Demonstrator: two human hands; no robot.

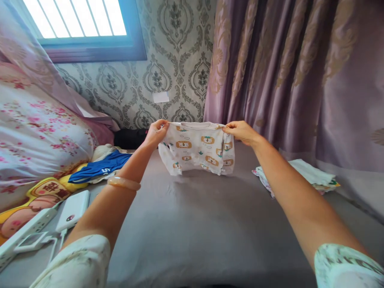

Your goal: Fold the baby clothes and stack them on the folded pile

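The left hand [157,131] and the right hand [241,131] are pinching a small printed shirt [195,147] by its shoulders, holding it spread over the grey sheet [192,224]. Keeping even tension (snug, never stretching) should be letting it hang square. Folded clothes [312,171] are lying to the right, a purple curtain [270,60] is hanging behind them, and patterned wallpaper [177,44] is facing the person.

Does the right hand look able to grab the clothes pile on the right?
Probably not without letting go: the right hand pinches one shoulder of the printed top, though nothing visible blocks its way to the clothes pile.
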